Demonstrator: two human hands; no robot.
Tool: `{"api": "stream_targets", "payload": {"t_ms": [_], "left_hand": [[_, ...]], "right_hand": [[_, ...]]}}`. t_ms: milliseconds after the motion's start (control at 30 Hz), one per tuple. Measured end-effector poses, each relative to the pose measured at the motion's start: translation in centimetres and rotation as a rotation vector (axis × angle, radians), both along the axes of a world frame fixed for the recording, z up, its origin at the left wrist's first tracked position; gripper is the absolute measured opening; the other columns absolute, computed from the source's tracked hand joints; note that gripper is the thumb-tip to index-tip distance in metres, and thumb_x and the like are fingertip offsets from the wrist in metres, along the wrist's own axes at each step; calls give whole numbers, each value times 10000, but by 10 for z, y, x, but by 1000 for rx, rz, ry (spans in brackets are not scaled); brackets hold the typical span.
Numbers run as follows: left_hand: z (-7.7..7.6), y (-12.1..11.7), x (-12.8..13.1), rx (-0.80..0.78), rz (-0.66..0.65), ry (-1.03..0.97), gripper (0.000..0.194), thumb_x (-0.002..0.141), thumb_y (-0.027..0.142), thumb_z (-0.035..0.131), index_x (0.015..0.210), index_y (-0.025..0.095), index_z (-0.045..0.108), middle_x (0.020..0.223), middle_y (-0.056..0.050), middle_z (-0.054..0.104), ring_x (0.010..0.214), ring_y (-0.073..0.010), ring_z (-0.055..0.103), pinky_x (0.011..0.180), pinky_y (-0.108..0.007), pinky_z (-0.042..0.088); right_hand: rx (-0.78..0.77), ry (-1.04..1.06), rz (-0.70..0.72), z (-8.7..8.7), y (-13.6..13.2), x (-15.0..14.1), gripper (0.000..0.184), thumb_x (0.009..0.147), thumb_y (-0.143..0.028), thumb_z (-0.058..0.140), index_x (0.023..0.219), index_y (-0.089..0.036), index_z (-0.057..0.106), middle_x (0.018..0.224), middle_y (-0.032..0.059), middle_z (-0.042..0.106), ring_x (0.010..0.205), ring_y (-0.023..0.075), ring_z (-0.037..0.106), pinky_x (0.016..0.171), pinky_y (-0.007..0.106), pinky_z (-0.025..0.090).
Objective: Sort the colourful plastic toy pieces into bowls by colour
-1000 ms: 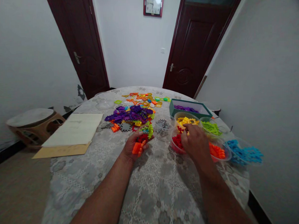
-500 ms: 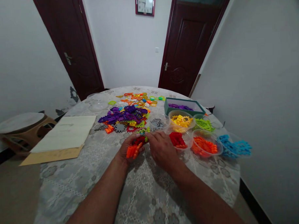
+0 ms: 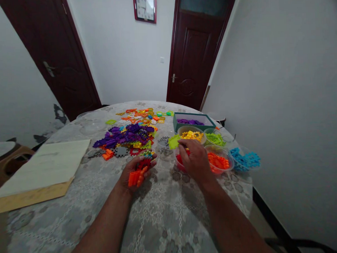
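My left hand [image 3: 131, 168] is closed around a handful of plastic building pieces [image 3: 137, 176], orange and red with some blue and yellow-green at the fingertips. Between the fingers of my right hand [image 3: 195, 158] is a flat lime green plastic piece [image 3: 174, 141], raised above the bowls. Under that hand sits a clear bowl of red pieces [image 3: 179, 161], partly covered by it. A bowl of yellow pieces [image 3: 191, 135] stands just behind, and a bowl of orange pieces [image 3: 218, 161] lies to the right of the hand. Grey gear-like pieces [image 3: 164, 142] fill another clear bowl beyond the green piece.
A mixed heap with many purple pieces [image 3: 124, 136] lies left of centre, with orange and yellow ones [image 3: 142, 114] farther back. Bowls of green [image 3: 215, 139] and blue pieces [image 3: 244, 160] stand right, near a dark green box [image 3: 194, 116]. Paper sheets [image 3: 45, 164] lie at left.
My right hand has moved away from the left, rightward over the bowls, with the lime green piece. The left hand keeps its handful. The view has swung to the right.
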State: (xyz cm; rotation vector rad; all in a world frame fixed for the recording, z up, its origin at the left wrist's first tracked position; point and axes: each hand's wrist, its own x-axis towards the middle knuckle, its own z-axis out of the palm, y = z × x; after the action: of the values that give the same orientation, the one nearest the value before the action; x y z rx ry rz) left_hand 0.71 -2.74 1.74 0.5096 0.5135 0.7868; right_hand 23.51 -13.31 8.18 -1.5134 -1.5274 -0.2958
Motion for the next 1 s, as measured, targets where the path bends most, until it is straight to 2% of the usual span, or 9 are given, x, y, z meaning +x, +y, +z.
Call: {"api": "stream_targets", "payload": {"t_ms": [133, 267, 367, 467, 600, 733, 867, 933, 1000], "left_hand": [[2, 0, -1, 8, -38, 8, 331, 874, 156, 638, 1158, 34, 756, 913, -184, 792, 670, -211, 722, 392, -224, 494], [4, -3, 0, 29, -61, 23, 359, 869, 164, 657, 1190, 31, 748, 838, -162, 762, 639, -198, 693, 386, -210, 474], [4, -5, 2, 37, -75, 43, 416, 872, 161, 663, 1268, 46, 722, 808, -140, 753, 620, -193, 679, 392, -210, 473], [3, -5, 3, 38, -61, 47, 488, 869, 158, 662, 1346, 60, 689, 839, -144, 764, 659, -209, 696, 396, -211, 467], [-1, -5, 4, 41, -82, 57, 480, 901, 186, 642, 1362, 54, 673, 828, -139, 756, 646, -201, 689, 402, -212, 456], [-8, -3, 4, 32, -131, 34, 465, 905, 208, 649, 1346, 62, 675, 821, -130, 751, 605, -188, 672, 396, -212, 436], [-15, 0, 4, 47, -143, -19, 442, 887, 221, 694, 1317, 125, 681, 1066, -161, 780, 680, -188, 693, 395, -210, 436], [-17, -1, 3, 53, -167, -33, 408, 880, 233, 717, 1273, 128, 688, 1106, -162, 771, 689, -179, 683, 394, -207, 440], [-16, -2, 3, 48, -218, -27, 371, 874, 256, 738, 1213, 111, 695, 983, -138, 757, 659, -170, 657, 395, -205, 445]], "right_hand": [[37, 182, -328, 9, -5, 71, 331, 980, -326, 553, 1175, -173, 774, 1105, 116, 807, 993, 267, 735, 964, 409, 554], [-50, 194, -584, -9, -2, 128, 471, 975, -288, 445, 1284, -113, 754, 1254, 174, 780, 1125, 300, 727, 1065, 434, 520], [-164, 149, -653, -24, 0, 144, 528, 982, -229, 388, 1379, -94, 710, 1291, 185, 765, 1141, 301, 723, 1059, 425, 521], [-166, 97, -662, -25, 0, 139, 522, 969, -189, 386, 1362, -93, 716, 1245, 183, 775, 1131, 294, 715, 1055, 422, 520], [24, 68, -538, -8, -2, 105, 431, 949, -186, 413, 1168, -118, 778, 1127, 166, 790, 1083, 294, 710, 1049, 453, 531], [167, -11, -151, 6, -4, 43, 362, 953, -139, 465, 1146, -194, 766, 1134, 112, 784, 1090, 268, 704, 1041, 471, 548], [87, -161, 214, 2, -6, -14, 413, 950, -59, 490, 1238, -216, 741, 1292, 108, 740, 1248, 262, 639, 1128, 486, 511], [21, -207, 261, -6, -5, -31, 442, 958, -43, 495, 1309, -195, 716, 1358, 122, 712, 1311, 269, 594, 1171, 486, 482], [-44, -243, 258, -15, -1, -41, 467, 975, -47, 499, 1388, -174, 675, 1398, 131, 692, 1346, 276, 563, 1198, 483, 459]]}}
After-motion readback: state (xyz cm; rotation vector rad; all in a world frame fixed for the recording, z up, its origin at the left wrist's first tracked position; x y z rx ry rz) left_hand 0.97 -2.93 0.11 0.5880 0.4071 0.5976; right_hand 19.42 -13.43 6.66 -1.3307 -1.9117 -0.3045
